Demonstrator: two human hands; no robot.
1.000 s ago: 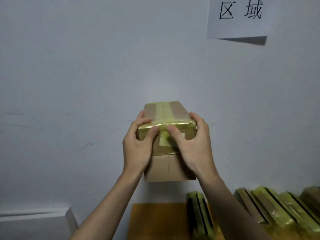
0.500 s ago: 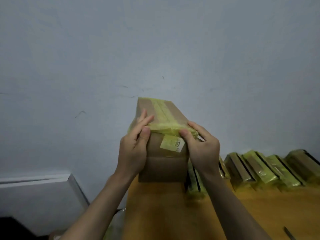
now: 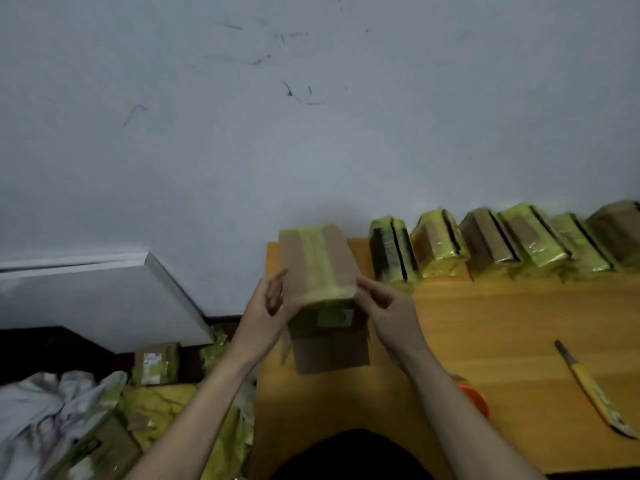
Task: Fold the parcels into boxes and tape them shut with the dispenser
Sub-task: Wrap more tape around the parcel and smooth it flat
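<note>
A brown cardboard box (image 3: 322, 261), sealed with yellow-green tape along its top and over its near edge, stands on the wooden table (image 3: 485, 327) near its back left corner. A small label shows on its front face. My left hand (image 3: 266, 306) holds the box's left side, with the thumb at the front edge. My right hand (image 3: 384, 308) grips the near right corner with curled fingers. An orange object (image 3: 476, 400), perhaps the tape dispenser, peeks out from behind my right forearm.
Several taped parcels (image 3: 485, 244) stand in a row along the wall to the right of the box. A yellow-handled knife (image 3: 588, 386) lies at the table's right. Left of the table lie a white board (image 3: 104, 299), a parcel (image 3: 157, 362), yellow wrapping and white cloth (image 3: 41, 410).
The box came down from in front of the wall onto the table. My thumbs left the taped front edge and both hands slid to the box's sides. The view tilted downward.
</note>
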